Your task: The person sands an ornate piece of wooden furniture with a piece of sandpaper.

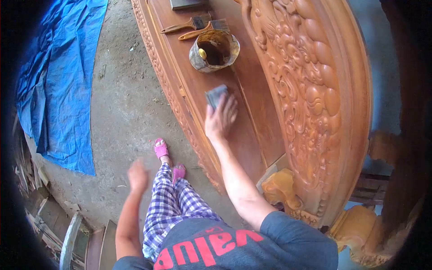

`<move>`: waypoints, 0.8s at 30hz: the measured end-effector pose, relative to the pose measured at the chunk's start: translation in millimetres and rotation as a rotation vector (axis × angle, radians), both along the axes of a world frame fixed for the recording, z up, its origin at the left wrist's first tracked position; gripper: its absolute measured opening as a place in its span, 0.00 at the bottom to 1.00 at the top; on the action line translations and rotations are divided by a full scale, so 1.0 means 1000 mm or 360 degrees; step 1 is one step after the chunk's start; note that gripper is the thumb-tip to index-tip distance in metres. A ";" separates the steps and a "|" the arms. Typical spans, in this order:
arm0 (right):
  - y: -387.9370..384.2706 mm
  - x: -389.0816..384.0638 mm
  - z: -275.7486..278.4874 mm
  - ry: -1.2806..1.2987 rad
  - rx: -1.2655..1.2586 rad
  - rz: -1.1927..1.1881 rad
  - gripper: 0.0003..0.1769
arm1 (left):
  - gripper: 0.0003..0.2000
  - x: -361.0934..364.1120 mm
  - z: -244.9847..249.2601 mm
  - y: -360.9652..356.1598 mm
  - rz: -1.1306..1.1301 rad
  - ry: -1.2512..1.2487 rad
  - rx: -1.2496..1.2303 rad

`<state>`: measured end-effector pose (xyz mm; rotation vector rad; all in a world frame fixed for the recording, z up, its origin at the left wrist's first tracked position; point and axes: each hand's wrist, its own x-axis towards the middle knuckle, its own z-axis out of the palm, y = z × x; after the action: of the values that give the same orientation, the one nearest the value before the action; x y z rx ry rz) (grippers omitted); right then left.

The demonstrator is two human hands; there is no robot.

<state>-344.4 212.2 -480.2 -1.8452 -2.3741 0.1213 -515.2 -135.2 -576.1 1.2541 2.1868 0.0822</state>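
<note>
— Where is the grey pad (215, 96)?

— On the long wooden surface (243, 144), about in the middle of it. The right hand (220, 120) lies on top, with its fingers closed over the near end of the pad and pressing it down on the wood.

— And the left hand (137, 175)?

— It hangs over the ground (121, 108), well apart from the surface, and touches nothing. It is blurry, so I cannot tell if the fingers are apart or curled in.

— What else is on the surface?

— A dented tin can (215, 63) stands just past the pad, toward the far end. It has brown stuff inside and a small yellow thing (202, 54) at its rim. Two brushes (186, 24) lie side by side behind the can. A big carved back (306, 90) rises along the right edge, close to the hand.

— What is hard to see?

— A dark flat thing (184, 3) at the far end is cut off by the top of the picture. The pad is half under the fingers, so I cannot tell what it is made of. The corners of the picture are black.

— And on the ground?

— A blue sheet (58, 81) lies at the left, and the pink sandals (161, 148) stand beside the surface's carved front edge.
</note>
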 end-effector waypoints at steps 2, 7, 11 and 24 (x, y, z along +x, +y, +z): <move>-0.035 0.071 -0.002 -0.0174 0.0011 -0.0238 0.40 | 0.31 -0.039 -0.027 -0.062 0.0579 -0.0013 -0.0516; -0.126 0.230 0.016 -0.0280 -0.0297 -0.1024 0.42 | 0.32 -0.076 -0.044 -0.192 0.0836 -0.0179 -0.0905; -0.177 0.192 0.012 -0.0156 -0.0385 -0.0844 0.43 | 0.31 -0.047 -0.070 -0.208 0.1007 -0.0386 -0.0728; -0.045 0.130 0.035 -0.0166 -0.0320 0.0248 0.56 | 0.30 0.064 0.006 0.026 0.0865 -0.1012 0.0148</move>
<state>-214.0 167.5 -445.5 -1.7848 -2.6649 0.2964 -451.3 -109.0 -570.4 0.5278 1.8912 0.7054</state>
